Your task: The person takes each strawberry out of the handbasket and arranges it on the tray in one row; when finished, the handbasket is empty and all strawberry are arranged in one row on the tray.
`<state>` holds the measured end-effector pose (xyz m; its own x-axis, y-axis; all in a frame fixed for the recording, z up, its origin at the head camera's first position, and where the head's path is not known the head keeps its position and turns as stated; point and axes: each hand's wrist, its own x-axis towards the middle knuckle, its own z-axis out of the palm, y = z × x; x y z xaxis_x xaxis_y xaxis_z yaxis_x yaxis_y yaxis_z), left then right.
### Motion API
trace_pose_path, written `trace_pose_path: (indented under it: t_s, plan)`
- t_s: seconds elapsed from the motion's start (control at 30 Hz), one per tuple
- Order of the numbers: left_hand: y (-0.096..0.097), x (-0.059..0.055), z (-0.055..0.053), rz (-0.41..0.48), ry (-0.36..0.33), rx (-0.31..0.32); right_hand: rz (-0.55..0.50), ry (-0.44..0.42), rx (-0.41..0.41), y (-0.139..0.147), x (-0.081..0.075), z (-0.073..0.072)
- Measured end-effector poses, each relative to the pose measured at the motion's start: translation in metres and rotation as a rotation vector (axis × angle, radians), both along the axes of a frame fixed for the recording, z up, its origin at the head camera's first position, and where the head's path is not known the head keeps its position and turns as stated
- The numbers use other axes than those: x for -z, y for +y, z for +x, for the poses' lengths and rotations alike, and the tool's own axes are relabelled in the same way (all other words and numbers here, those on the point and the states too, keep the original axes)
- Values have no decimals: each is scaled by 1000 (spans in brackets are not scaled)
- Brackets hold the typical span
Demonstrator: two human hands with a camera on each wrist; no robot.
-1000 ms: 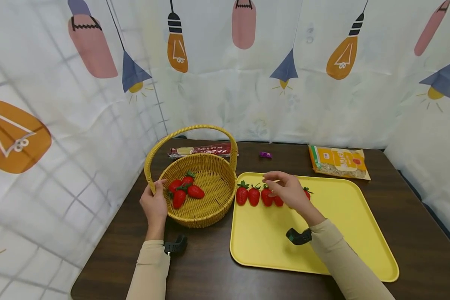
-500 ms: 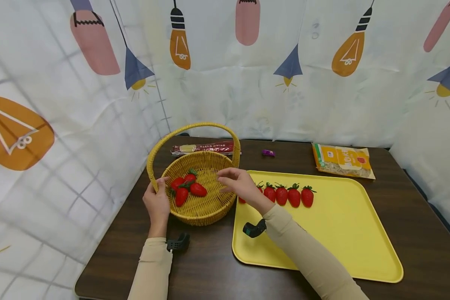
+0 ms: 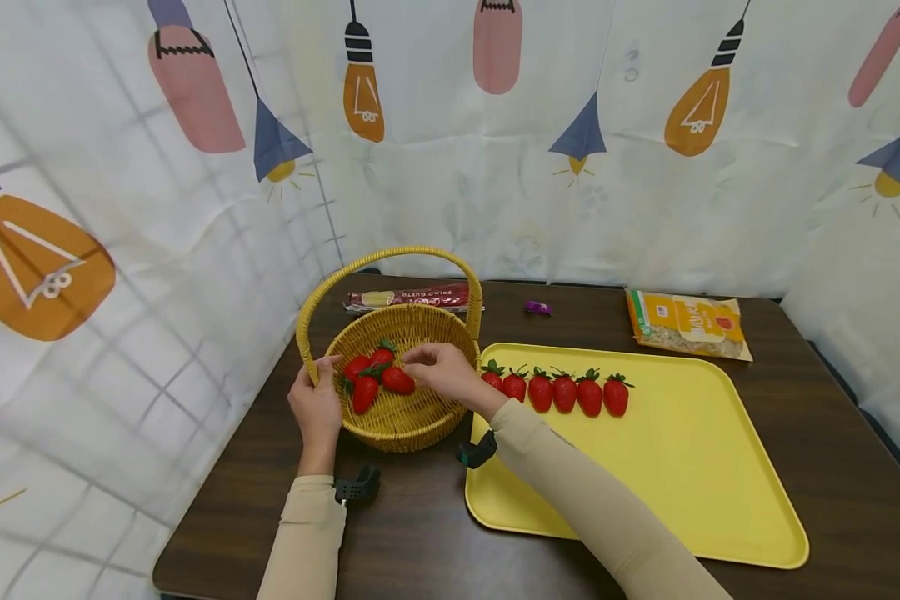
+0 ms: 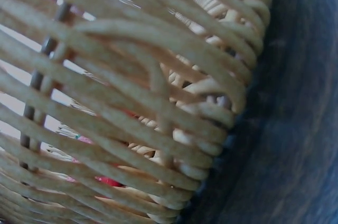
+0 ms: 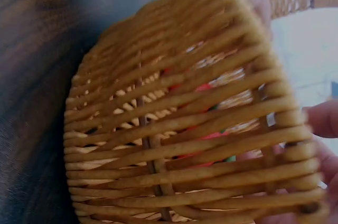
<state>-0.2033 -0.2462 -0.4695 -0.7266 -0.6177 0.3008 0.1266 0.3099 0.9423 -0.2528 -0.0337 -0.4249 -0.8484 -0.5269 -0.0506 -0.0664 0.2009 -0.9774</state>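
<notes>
At the left of the head view, my left hand point(image 3: 317, 410) grips the yellow wicker basket point(image 3: 412, 435) where its tall handle meets the rim. Inside, on the left, several red strawberries point(image 3: 363, 393) with green caps lie bunched together. My right hand point(image 3: 444, 371) reaches over the basket's right rim, its loosely bent fingertips right at the rightmost strawberry point(image 3: 398, 381). In the right wrist view, the thumb point(image 5: 323, 119) stands apart from the other fingers, partly hidden by the woven wall. The left wrist view is filled by the basket's side point(image 4: 121, 97), with bits of red behind the gaps.
A yellow tray point(image 3: 645, 483) lies right of the basket, with several strawberries point(image 3: 564, 392) in a row along its far side. Behind are a red packet point(image 3: 427, 297), a small purple wrapped piece point(image 3: 537, 307) and an orange-and-clear food bag point(image 3: 688, 325). A patterned curtain point(image 3: 495, 200) hangs behind the table.
My right hand has moved left from above the tray's strawberry row into the basket, uncovering the row's right end. My left hand stays on the basket, and the strawberries inside look unmoved.
</notes>
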Motion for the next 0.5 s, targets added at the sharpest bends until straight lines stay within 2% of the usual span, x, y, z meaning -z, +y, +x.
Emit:
trace_pose_path:
  t_s: [0.17,0.33,0.4,0.5]
  plan:
    - [-1,1,2,-1,-7,-18,26,-29,52,-14,8,-9]
    - [1,0,2,-13,5,-9,187,80,119,-23,10,-13]
    - [1,-1,3,-22,13,-6,227,98,103,-26,10,-14]
    - [2,-1,2,-31,29,-11,254,94,27,-29,11,-17]
